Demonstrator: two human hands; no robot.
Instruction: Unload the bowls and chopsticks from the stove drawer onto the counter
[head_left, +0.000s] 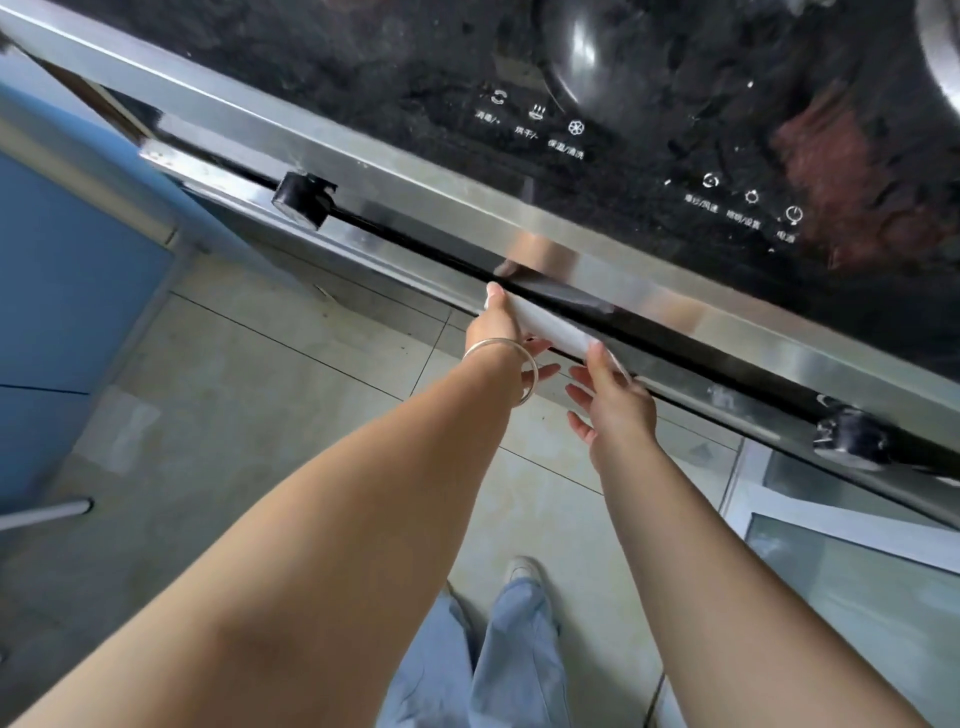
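Observation:
Both of my hands hold one white dish, probably a bowl, seen edge on just below the stove's steel front edge. My left hand, with a silver bangle on its wrist, grips the dish's left end. At the right end, my right hand has its thumb on top and its fingers spread underneath. The stove drawer itself is hidden under the front panel. No chopsticks are in view.
The black glass stove top carries touch controls, a dark wok and a steel pot at the top right. Two black knobs stick out of the front. A blue cabinet stands left, a glass-fronted one right, over tiled floor.

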